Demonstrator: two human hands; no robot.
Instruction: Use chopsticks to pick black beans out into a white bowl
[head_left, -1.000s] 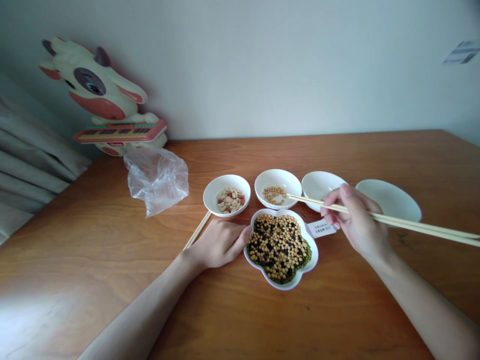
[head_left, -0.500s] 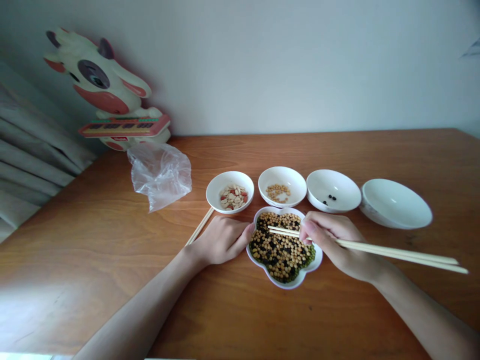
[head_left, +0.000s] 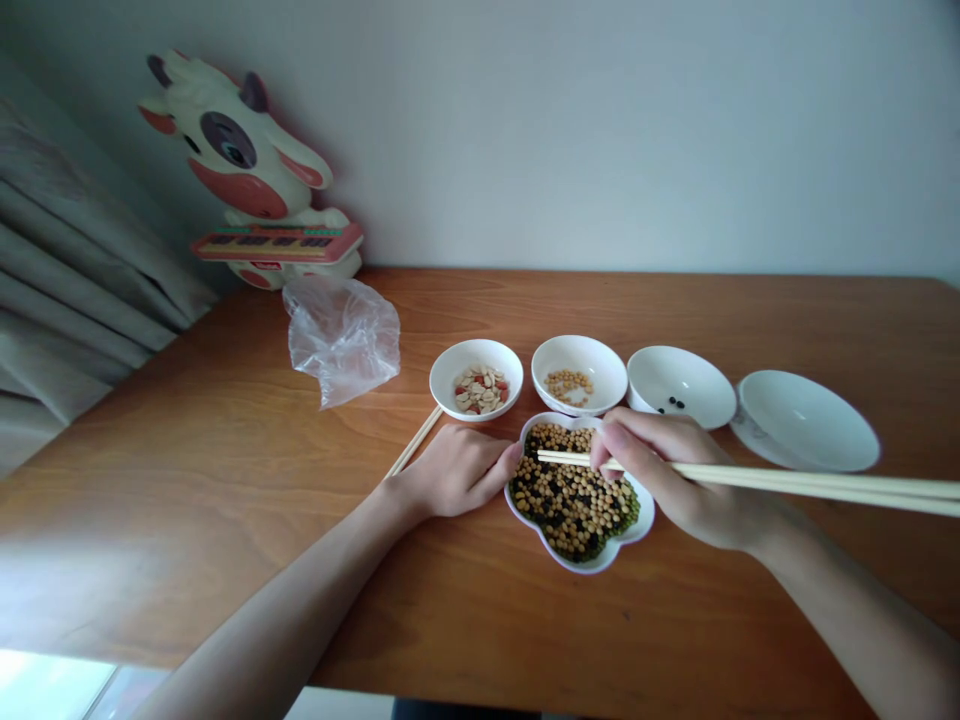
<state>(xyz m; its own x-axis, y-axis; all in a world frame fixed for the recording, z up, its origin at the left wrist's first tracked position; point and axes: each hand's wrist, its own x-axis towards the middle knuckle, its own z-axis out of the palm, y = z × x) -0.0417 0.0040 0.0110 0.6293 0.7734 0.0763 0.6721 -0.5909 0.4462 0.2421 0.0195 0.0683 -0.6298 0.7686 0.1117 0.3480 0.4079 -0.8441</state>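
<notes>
A pair of pale chopsticks point(head_left: 780, 478) is pinched in my right hand point(head_left: 667, 470), which hovers above the right side of a white flower-shaped dish point(head_left: 592, 566). Their tips lie close together over the mixed beans point(head_left: 577, 500) at the dish's left part; whether a bean sits between them I cannot make out. Yellow soybeans, black beans and green beans fill this dish. My left hand point(head_left: 465, 470) rests on the table, its thumb against the dish's left rim and its other fingers curled, partly hidden.
Behind the dish stand four white bowls: one with pale and reddish seeds or nuts point(head_left: 480, 388), one with soybeans point(head_left: 568, 386), one with a few black beans point(head_left: 676, 403), and a bare-looking one point(head_left: 810, 420). Spare chopsticks point(head_left: 414, 440), a plastic bag point(head_left: 345, 340) and a cow toy keyboard point(head_left: 277, 245) lie leftward.
The view has shifted, so most things sit farther right. Over the dish, the chopstick tips have moved slightly left, and their rear ends have swung up. My left hand stays at the rim.
</notes>
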